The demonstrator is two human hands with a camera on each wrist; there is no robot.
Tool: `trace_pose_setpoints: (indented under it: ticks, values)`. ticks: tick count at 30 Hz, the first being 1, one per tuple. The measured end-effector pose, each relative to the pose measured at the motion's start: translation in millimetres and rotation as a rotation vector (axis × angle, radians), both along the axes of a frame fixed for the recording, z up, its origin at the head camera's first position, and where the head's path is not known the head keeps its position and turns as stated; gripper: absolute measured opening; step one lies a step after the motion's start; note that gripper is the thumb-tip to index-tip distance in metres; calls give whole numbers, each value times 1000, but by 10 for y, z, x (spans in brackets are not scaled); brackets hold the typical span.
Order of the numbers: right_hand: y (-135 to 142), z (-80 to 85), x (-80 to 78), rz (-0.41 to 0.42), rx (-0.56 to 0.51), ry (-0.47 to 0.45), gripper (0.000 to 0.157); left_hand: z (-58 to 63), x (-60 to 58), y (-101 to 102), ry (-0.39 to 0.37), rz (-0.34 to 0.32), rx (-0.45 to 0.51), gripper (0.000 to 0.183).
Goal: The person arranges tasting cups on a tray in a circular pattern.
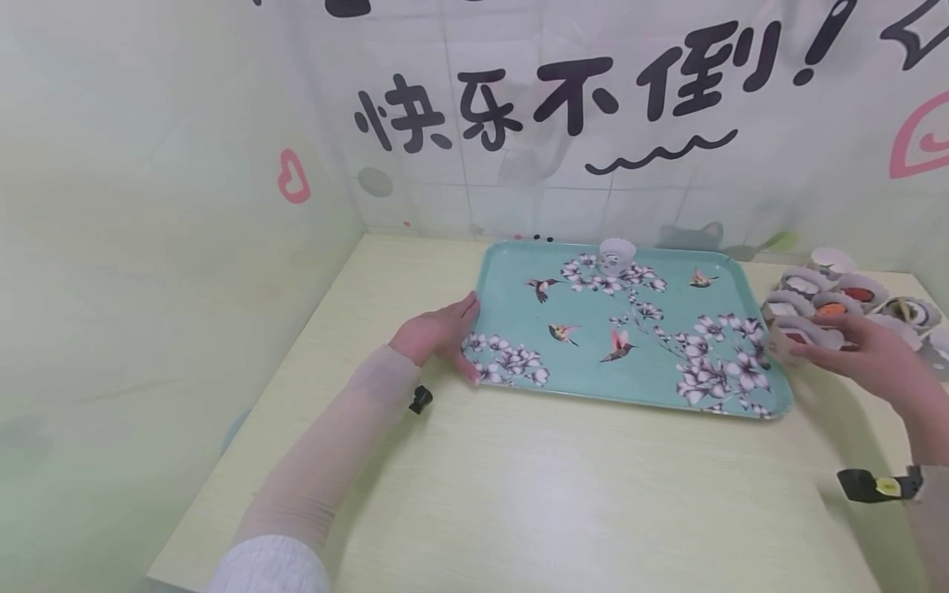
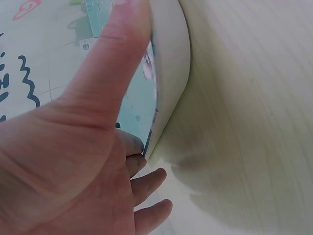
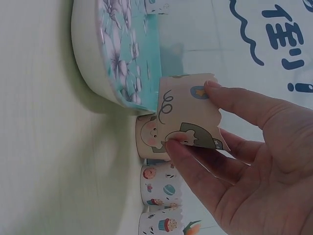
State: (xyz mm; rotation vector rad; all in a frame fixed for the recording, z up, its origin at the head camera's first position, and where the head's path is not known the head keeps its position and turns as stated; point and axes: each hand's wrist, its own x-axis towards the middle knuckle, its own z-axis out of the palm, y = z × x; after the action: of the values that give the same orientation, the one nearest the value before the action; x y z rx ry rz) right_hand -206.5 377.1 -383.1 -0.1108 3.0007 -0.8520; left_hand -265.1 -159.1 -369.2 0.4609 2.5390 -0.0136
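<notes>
My left hand [image 1: 437, 329] rests against the left edge of a teal serving tray [image 1: 593, 362] printed with flowers and birds. In the left wrist view its thumb [image 2: 110, 58] lies along the tray's rim and the other fingers spread out past the edge. At the tray's right side, my right hand [image 1: 875, 358] pinches a paper baking cup [image 3: 188, 110] with cartoon faces between thumb and fingers. That cup is raised beside the tray's rim, something red showing inside it in the head view. Another paper baking cup [image 1: 617, 257] stands on the tray near its back edge.
Several more paper baking cups [image 1: 858, 288] with varied contents cluster on the table [image 1: 549, 494] right of the tray. A wall [image 1: 534, 181] with black lettering rises behind the table. The table's left edge meets a pale sheet [image 1: 148, 247].
</notes>
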Motion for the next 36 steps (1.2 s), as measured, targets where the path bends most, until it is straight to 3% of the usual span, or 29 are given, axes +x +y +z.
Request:
trace_pose_setpoints:
  ticks: [17,32,36]
  values:
    - [-133,72,-74,-7,6,-66,76,-9,1,1,7,-10,-12,139]
    - [-221,82,-214,63,-49,44,58,-15,-8,0,6,-3,-19,139]
    - [-258,90,-249,71,-46,46,60,-29,-16,0,9,-3,-15,139]
